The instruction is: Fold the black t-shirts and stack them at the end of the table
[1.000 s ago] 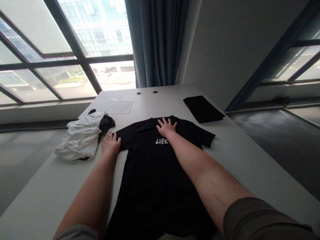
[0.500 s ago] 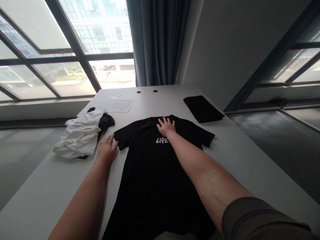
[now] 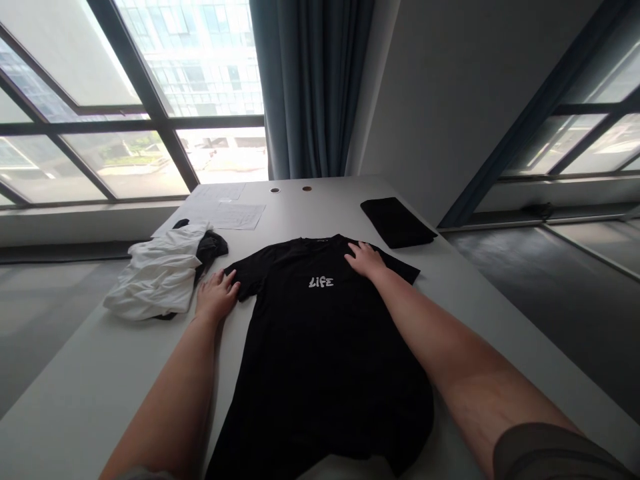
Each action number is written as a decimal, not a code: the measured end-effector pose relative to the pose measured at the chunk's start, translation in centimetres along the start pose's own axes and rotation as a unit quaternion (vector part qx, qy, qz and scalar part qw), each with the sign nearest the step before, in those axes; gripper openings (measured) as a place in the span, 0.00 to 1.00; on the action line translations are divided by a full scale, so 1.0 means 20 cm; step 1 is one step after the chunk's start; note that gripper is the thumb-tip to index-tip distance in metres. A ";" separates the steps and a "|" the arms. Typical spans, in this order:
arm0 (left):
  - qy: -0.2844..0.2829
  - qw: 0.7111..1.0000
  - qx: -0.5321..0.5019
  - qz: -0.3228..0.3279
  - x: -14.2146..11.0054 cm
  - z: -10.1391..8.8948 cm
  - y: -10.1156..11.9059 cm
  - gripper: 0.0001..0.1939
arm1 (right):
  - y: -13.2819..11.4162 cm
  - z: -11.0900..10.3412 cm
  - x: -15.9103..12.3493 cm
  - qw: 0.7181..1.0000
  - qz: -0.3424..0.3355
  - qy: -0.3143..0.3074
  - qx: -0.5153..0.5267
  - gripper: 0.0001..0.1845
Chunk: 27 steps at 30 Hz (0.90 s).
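ok so my right hand [image 3: 367, 260] just moved off the neckline [image 3: 316, 239] toward frame right, leaving the white print [image 3: 321, 283] uncovered on the black tee [image 3: 320, 360], lower center. left hand [image 3: 217, 293]'s at the left-side sleeve [image 3: 250, 273]. both loosely spread, gripping nothing.

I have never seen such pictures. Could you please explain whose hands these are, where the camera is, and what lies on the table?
There is no machine: these are a person's bare hands, seen by a camera worn on the head, looking forward and down. On the white table a black shirt lies spread. The left hand is at one sleeve; the right hand rests on the shirt, towards the other. Neither visibly grips anything. At left are a crumpled white garment and papers; at right, a folded black cloth.
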<state>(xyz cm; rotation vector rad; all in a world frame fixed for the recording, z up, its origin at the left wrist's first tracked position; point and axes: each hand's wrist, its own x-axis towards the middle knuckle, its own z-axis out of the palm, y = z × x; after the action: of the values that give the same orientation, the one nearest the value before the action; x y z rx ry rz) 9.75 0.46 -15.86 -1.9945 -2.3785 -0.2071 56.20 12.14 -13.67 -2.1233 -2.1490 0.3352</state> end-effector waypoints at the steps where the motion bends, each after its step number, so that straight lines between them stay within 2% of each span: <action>1: 0.001 1.000 -0.002 0.000 0.00 0.00 0.00 0.30 | 0.09 0.00 -0.03 1.000 0.019 -0.010 -0.014 0.37; 4: 0.005 1.000 -0.005 -0.004 0.01 0.01 -0.01 0.30 | 0.31 0.03 -0.12 0.998 0.039 -0.010 -0.049 0.39; 6: 0.002 1.000 -0.004 -0.008 0.01 0.01 0.00 0.31 | 0.39 0.06 -0.15 0.997 0.033 0.007 -0.063 0.39; 8: -0.005 1.000 -0.003 -0.008 0.01 0.00 0.00 0.31 | 0.42 0.08 -0.16 0.997 0.034 0.019 -0.066 0.39; 12: -0.013 1.000 -0.010 -0.009 0.00 -0.02 0.01 0.32 | 0.39 0.08 -0.15 0.997 0.033 0.037 -0.054 0.38; 14: -0.011 1.000 -0.013 -0.010 0.00 -0.02 0.01 0.32 | 0.38 0.07 -0.17 0.997 0.005 0.073 -0.040 0.35; 17: -0.011 1.000 -0.015 -0.011 0.00 -0.02 0.00 0.32 | 0.40 0.04 -0.22 0.986 -0.054 0.158 -0.010 0.29; 20: -0.012 1.000 -0.015 -0.010 0.00 -0.03 0.00 0.32 | 0.47 0.05 -0.33 0.977 -0.046 0.208 0.006 0.25; 22: -0.011 1.000 -0.014 -0.008 0.00 -0.03 0.01 0.32 | 0.53 0.07 -0.41 0.982 -0.007 0.188 0.001 0.25; 25: -0.003 1.000 -0.009 -0.009 0.00 -0.02 0.01 0.31 | 0.62 0.10 -0.51 0.992 0.052 0.116 -0.021 0.29; 27: 0.004 1.000 -0.006 -0.010 0.00 -0.02 0.01 0.31 | 0.66 0.11 -0.56 0.992 0.077 0.090 -0.035 0.32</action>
<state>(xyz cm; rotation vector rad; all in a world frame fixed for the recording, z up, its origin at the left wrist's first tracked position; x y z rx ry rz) 9.85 0.43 -15.53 -1.9712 -2.4005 -0.2307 68.75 0.81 -17.95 -2.2672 -1.9306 0.0757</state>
